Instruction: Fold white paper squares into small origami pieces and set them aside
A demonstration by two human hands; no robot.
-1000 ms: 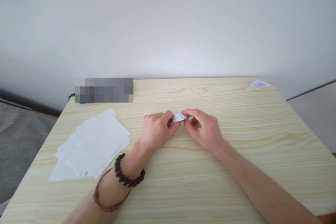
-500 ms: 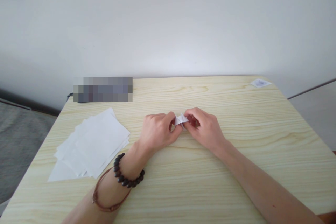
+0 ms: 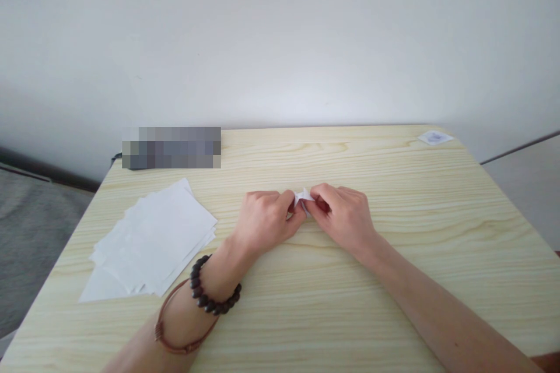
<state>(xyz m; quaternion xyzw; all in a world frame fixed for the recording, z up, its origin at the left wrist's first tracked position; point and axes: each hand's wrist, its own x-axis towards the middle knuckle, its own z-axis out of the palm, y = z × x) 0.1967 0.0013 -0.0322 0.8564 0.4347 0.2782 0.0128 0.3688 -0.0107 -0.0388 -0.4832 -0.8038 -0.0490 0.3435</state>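
Note:
Between my two hands, over the middle of the table, is a small piece of folded white paper [image 3: 302, 196] with a pointed tip sticking up. My left hand [image 3: 265, 218] pinches its left side between thumb and bent fingers. On the right side, my right hand [image 3: 343, 210] grips it the same way, thumb below and index finger above. The fingertips nearly meet, and much of the paper is hidden behind them. A dark bead bracelet [image 3: 203, 291] and a brown cord [image 3: 168, 345] circle my left wrist and forearm.
Left of my hands, a fanned stack of white paper sheets [image 3: 153, 239] lies on the wood-grain table [image 3: 371, 326]. A blurred-out dark object [image 3: 172, 151] sits at the back left. A small pale diamond-shaped item [image 3: 434, 138] lies at the far right corner, by the white wall [image 3: 280, 35].
My left hand has shifted slightly right, and the fingertips of both hands are closer together. Less of the folded paper shows between them.

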